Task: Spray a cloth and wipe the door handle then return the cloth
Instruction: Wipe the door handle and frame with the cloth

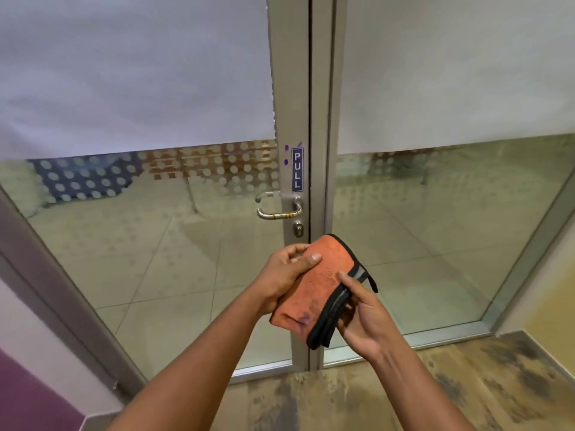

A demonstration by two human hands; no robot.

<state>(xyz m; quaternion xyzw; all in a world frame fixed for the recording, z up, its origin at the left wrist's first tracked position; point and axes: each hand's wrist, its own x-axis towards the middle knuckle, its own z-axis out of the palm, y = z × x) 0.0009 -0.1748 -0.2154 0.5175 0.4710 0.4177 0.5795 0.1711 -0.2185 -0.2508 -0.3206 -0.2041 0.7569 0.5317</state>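
Observation:
A folded orange cloth (314, 284) with a black hem is held in front of me by both hands. My left hand (284, 273) grips its upper left side, thumb on top. My right hand (362, 312) pinches the black-edged layers on its right side. Above the cloth, a silver lever door handle (278, 214) sticks out to the left from the metal door frame, with a keyhole (298, 228) just below it. The cloth is a short way beneath the handle and apart from it. No spray bottle is in view.
A glass door (186, 259) with a frosted upper panel carries a blue PULL sticker (297, 169) above the handle. A second glass panel (435, 228) stands to the right. Brown mottled floor (404, 393) lies underfoot, and a purple and white wall (28, 368) is on my left.

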